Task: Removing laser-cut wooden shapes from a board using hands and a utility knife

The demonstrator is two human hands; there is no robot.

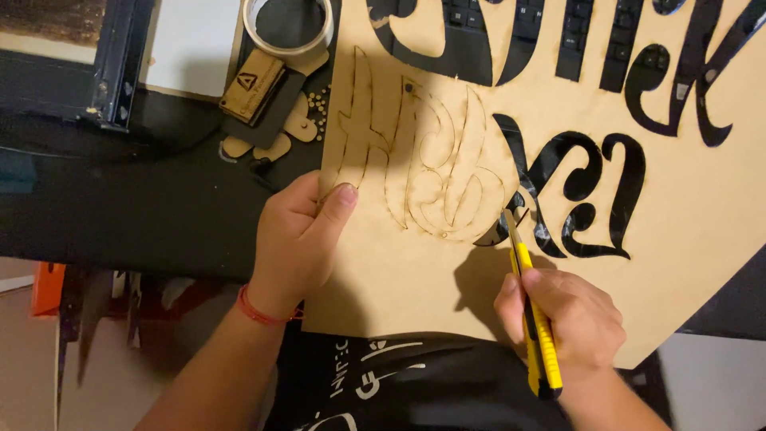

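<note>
A large thin wooden board (pixel 702 199) lies across a black desk, with ornate letter shapes cut out of it and more outlined shapes (pixel 423 160) still scored in its left part. My left hand (pixel 299 235) grips the board's left edge, thumb on top. My right hand (pixel 562 319) holds a yellow utility knife (pixel 535 311), its blade tip touching the board at the lower right of the scored outline.
A roll of tape (pixel 287 25) sits at the top, next to a small wooden tag (pixel 252 86) and small wooden cutouts (pixel 295 128). A dark keyboard (pixel 590 36) shows through the cut-out letters. A black frame (pixel 120 64) stands at the upper left.
</note>
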